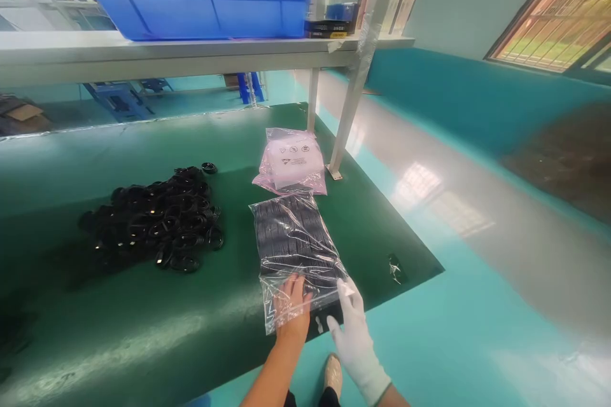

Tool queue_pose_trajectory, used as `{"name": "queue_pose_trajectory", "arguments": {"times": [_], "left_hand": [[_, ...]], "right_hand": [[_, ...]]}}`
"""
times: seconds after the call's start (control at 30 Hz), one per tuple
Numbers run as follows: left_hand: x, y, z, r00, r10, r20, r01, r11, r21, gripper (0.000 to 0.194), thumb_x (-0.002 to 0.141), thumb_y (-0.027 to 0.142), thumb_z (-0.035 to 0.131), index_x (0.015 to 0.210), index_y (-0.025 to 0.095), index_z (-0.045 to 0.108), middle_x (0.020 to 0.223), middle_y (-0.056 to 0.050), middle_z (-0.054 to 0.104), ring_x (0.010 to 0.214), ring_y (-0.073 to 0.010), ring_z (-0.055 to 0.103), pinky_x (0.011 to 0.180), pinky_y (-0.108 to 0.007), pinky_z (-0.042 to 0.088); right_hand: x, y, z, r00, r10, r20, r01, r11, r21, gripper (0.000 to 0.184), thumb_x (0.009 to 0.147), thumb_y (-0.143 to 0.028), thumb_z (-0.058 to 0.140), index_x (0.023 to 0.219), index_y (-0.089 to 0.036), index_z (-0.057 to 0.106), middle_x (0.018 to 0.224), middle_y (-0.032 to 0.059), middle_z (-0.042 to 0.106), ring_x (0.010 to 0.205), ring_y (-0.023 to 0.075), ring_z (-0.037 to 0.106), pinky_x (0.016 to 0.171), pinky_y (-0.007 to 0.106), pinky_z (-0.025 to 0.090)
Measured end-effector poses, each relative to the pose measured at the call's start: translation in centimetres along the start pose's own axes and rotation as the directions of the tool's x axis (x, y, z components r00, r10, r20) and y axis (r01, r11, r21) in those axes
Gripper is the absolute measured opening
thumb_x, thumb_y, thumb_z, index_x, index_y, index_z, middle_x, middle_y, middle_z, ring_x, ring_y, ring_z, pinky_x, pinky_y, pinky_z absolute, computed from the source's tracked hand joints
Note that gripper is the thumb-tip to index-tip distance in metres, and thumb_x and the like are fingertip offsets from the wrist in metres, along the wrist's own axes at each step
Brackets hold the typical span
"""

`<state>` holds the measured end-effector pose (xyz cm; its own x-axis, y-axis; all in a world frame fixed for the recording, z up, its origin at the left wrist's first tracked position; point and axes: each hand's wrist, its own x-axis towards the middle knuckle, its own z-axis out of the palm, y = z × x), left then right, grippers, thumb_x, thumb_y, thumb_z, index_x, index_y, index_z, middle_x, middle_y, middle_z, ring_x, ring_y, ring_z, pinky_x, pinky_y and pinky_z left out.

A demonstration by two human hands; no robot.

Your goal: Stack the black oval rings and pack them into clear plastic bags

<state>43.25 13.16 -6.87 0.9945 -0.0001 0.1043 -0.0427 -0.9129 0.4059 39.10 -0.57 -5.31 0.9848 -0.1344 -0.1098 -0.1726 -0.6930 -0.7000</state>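
A clear plastic zip bag (289, 222) lies flat on the green table mat, filled with rows of small black ribbed pieces whose kind I cannot make out. My bare left hand (293, 302) reaches under the clear film at the bag's near end, fingers stretched forward toward the black rows. White-gloved, my right hand (352, 327) rests its fingertips at the bag's near right corner, with the thumb spread apart. Just beyond the bag is a pink plastic bag (292, 162) with printed symbols.
Left of the bag lies a heap of coiled black cables (162, 216). A raised white shelf (200, 57) crosses the back, bearing a blue plastic bin (210, 16) and dark boxes (329, 28). Its metal post (351, 95) stands on the green mat (233, 178) behind the bags.
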Motion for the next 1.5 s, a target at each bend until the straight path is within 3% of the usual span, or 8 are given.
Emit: {"name": "queue_pose_trajectory", "arguments": {"times": [0.33,0.5,0.73,0.87,1.0,1.13,1.3,1.5], "left_hand": [[-0.3,1.4,-0.4,0.999,-0.031,0.042,0.029,0.998,0.053,0.025,0.08,0.024,0.043,0.096,0.02,0.062,0.117,-0.008,0.052,0.104,-0.0252,0.05,0.085,-0.042,0.042],[-0.3,1.2,-0.4,0.996,-0.07,0.047,0.067,0.996,0.066,0.029,0.08,0.026,0.044,0.103,0.019,0.06,0.121,-0.008,0.05,0.106,-0.0241,0.048,0.09,-0.04,0.04],[-0.3,0.6,-0.3,0.996,-0.083,0.044,0.079,0.993,0.086,0.028,0.081,0.03,0.043,0.099,0.02,0.062,0.123,-0.008,0.048,0.11,-0.0245,0.046,0.094,-0.038,0.038],[0.0,0.7,-0.5,0.993,-0.11,0.043,0.106,0.991,0.086,0.029,0.082,0.029,0.043,0.102,0.02,0.061,0.121,-0.009,0.049,0.111,-0.0246,0.046,0.093,-0.039,0.038],[0.0,0.6,-0.7,0.989,-0.134,0.061,0.129,0.989,0.069,0.028,0.08,0.03,0.046,0.101,0.021,0.062,0.123,-0.007,0.049,0.112,-0.024,0.044,0.094,-0.038,0.038],[0.0,0.8,-0.9,0.981,-0.155,0.112,0.147,0.986,0.078,0.027,0.078,0.023,0.047,0.102,0.021,0.061,0.127,-0.006,0.047,0.115,-0.0233,0.043,0.096,-0.035,0.036],[0.3,1.1,-1.2,0.963,-0.204,0.175,0.185,0.975,0.119,0.028,0.081,0.027,0.042,0.099,0.02,0.062,0.128,-0.008,0.046,0.113,-0.0259,0.044,0.094,-0.038,0.035],[0.7,2.0,-1.9,0.961,-0.225,0.163,0.217,0.974,0.065,0.046,0.081,0.036,0.041,0.125,0.023,0.042,0.13,-0.008,0.044,0.118,-0.0266,0.038,0.098,-0.044,0.028]], "right_hand": [[0.9,-1.1,-0.3,0.996,0.086,-0.017,-0.086,0.996,-0.006,0.066,0.073,-0.021,0.044,0.134,-0.01,0.022,0.139,0.0143,0.021,0.128,0.0247,0.025,0.105,0.037,0.026],[0.7,0.0,-0.4,0.996,0.061,0.068,-0.066,0.995,0.081,0.071,0.072,-0.021,0.044,0.135,-0.013,0.014,0.136,0.0139,0.03,0.121,0.0212,0.038,0.101,0.035,0.033],[1.3,0.3,-0.6,0.993,0.002,0.115,-0.001,1.0,-0.015,0.078,0.065,-0.02,0.05,0.136,-0.015,0.016,0.141,0.0094,0.023,0.129,0.0219,0.025,0.105,0.035,0.026],[1.8,-0.3,-1.1,0.975,0.016,0.22,-0.025,0.999,0.04,0.076,0.069,-0.018,0.045,0.136,-0.012,0.013,0.137,0.01,0.032,0.123,0.0171,0.037,0.102,0.03,0.03],[1.0,-1.0,-1.5,0.977,-0.044,0.207,0.085,0.977,-0.196,0.06,0.072,-0.014,0.041,0.131,-0.021,0.032,0.131,0.0089,0.039,0.116,0.0217,0.042,0.096,0.034,0.033],[1.2,-2.4,-1.5,0.943,-0.15,0.298,0.277,0.85,-0.448,0.068,0.067,-0.013,0.05,0.129,-0.035,0.034,0.124,0.0095,0.043,0.111,0.0278,0.043,0.091,0.04,0.031],[2.2,-3.2,-1.8,0.931,-0.131,0.34,0.295,0.819,-0.492,0.072,0.066,-0.019,0.053,0.132,-0.035,0.027,0.12,0.0115,0.046,0.107,0.028,0.044,0.085,0.038,0.032],[2.3,-3.3,-1.9,0.928,-0.103,0.357,0.282,0.822,-0.496,0.073,0.067,-0.024,0.053,0.135,-0.025,0.026,0.118,0.0129,0.048,0.105,0.0279,0.044,0.086,0.037,0.03]]}}
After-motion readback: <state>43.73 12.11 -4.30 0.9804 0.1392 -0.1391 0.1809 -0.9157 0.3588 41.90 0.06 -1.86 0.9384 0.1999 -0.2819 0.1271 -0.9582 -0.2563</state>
